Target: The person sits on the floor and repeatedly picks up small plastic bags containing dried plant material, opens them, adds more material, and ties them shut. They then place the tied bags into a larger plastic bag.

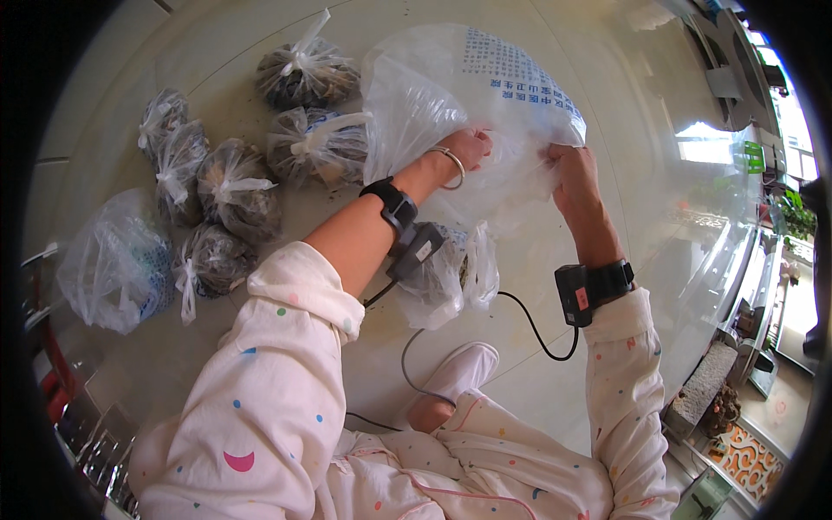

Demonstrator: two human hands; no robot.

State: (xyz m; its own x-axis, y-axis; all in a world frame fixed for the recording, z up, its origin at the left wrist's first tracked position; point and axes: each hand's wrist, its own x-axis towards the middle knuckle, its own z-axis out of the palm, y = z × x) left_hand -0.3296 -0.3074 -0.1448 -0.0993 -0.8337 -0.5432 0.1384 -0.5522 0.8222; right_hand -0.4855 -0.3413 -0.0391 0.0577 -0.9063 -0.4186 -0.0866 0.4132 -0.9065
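A large translucent plastic bag [416, 84] with blue printing is spread out in front of me above the tiled floor. My left hand [467, 155], with a bangle at its wrist, grips the near edge of this bag. On the bag's right side, my right hand [572, 170] pinches the film near a corner. The fingertips of both hands are partly hidden by the plastic. Below the hands, close to my foot, stands a smaller clear plastic bag [437, 296] with its handles up; my left forearm and its strapped device cover part of it.
Several knotted plastic bags with dark contents, such as one tied bag [309, 75] and another [237, 188], sit on the floor at left. A loose clear bag [114, 266] lies beyond them. Black cables [536, 335] run from the wrist devices. A stone block [702, 380] stands far right.
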